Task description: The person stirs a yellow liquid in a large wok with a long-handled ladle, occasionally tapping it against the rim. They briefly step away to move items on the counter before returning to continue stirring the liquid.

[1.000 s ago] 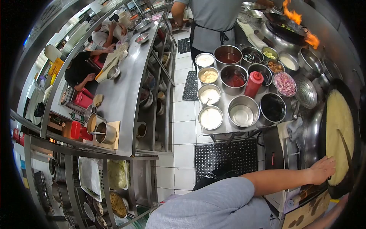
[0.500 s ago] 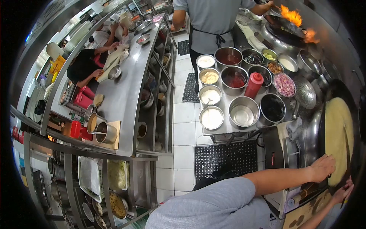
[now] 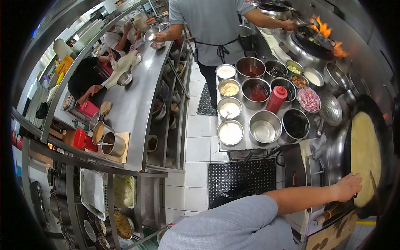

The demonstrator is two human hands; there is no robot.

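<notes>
My left hand is closed on the near edge of a black wok, where a small dark handle shows by its fingers. Filling the wok is a smooth pale yellow food, whose kind I cannot make out. The tip of a thin, flat-looking tool touches this food, its shaft running down toward the dark lower right edge. My right hand is out of sight there, so its grip on the tool does not show.
Beyond my arm, a steel table holds several sauce pots, a red squeeze bottle and a strainer. A co-worker in grey stands at a flaming wok. Left is a long steel counter; a rubber mat covers floor tiles.
My right hand has dropped out of view, and the thin tool now lies across the yellow food's lower part. The co-worker's left arm has reached over the counter to a bowl.
</notes>
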